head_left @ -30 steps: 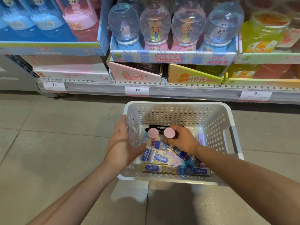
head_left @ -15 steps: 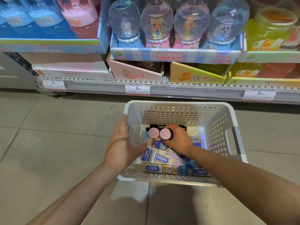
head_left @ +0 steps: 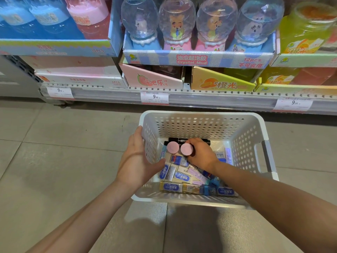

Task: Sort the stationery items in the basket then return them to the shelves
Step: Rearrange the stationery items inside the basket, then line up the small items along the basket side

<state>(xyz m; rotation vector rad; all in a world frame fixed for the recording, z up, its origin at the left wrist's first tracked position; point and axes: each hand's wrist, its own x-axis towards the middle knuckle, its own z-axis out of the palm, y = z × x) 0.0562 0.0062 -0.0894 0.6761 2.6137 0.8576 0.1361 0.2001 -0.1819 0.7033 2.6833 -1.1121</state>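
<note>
Right hand (head_left: 201, 155) grip round pink-capped item (head_left: 186, 149); left hand (head_left: 138, 157) clasps basket (head_left: 204, 123)

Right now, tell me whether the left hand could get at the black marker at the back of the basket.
Probably yes. The left hand grips the white basket's left wall, thumb already inside. The black marker lies close by, partly covered by two pink round caps and the right hand holding one.
</note>
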